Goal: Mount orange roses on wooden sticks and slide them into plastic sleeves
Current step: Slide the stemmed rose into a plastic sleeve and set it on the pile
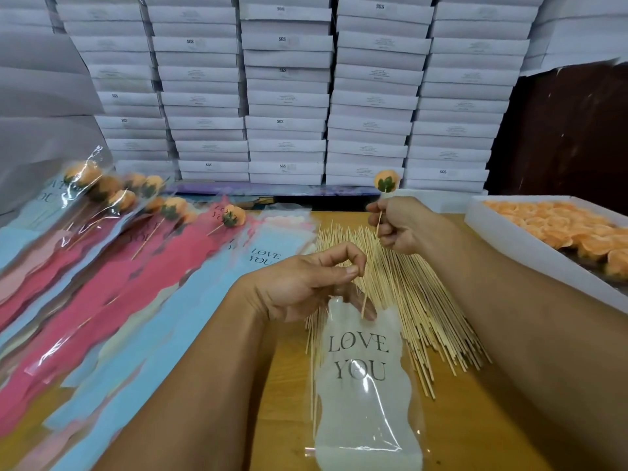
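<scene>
Stacked white boxes [285, 96] fill the back wall; on the wooden table [475, 419], a spread of pink and blue sleeves [112, 300] holding finished roses at left, a white tray of orange roses [557, 229] at right, a heap of loose wooden sticks [418, 300] at centre. Right hand [397, 226] pinches the stick [373, 253] of an orange rose [386, 180] raised upright, its lower end inside the mouth of a clear "LOVE YOU" sleeve [363, 385]. Left hand [306, 283] pinches that sleeve's top edge.
</scene>
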Tool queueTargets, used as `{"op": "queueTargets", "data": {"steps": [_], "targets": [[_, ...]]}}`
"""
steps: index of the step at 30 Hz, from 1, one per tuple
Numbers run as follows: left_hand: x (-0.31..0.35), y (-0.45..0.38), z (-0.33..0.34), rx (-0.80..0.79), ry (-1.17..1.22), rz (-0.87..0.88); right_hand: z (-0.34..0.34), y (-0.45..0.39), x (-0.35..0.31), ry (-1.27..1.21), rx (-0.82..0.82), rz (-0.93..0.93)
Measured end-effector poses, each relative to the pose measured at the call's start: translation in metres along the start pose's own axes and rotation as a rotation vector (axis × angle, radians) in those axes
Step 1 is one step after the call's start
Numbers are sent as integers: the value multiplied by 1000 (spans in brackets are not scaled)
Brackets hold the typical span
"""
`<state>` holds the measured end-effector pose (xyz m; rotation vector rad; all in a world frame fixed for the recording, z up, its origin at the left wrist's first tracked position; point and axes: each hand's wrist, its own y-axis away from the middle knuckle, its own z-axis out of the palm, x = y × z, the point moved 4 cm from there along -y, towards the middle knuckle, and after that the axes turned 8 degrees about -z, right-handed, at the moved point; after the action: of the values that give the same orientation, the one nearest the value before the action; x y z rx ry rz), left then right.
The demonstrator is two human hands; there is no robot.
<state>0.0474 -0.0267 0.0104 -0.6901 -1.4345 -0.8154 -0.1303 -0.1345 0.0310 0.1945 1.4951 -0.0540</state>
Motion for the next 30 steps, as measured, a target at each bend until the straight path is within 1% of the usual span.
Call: {"op": "queueTargets", "data": {"steps": [3,7,10,14,16,19,22,25,26,28,30], "targets": [[0,-2,-2,63,23,-6,4,17,2,22,-66,0],[1,-4,-4,140,16,27,7,44,6,-5,-184,-5],[3,-5,-6,195,80,77,8,65,11,35,-260,-48],[4,-9,-14,329,148,155,10,84,20,-34,-404,-60],[3,-11,-16,376,210,182,11,87,22,-49,-434,-72],[4,-12,-14,387,295,210,11,89,23,23,-430,-154],[3,-12,-13,389,303,209,11,98,20,62,-476,-247],[3,-13,-10,367,313,211,8,101,16,-29,-495,-220],[4,-13,-8,346,314,210,7,101,16,-69,-473,-189],[4,-13,-5,307,305,199,2,95,17,-172,-364,-117],[4,-13,-3,282,277,179,-3,90,19,-285,-265,-93]]}}
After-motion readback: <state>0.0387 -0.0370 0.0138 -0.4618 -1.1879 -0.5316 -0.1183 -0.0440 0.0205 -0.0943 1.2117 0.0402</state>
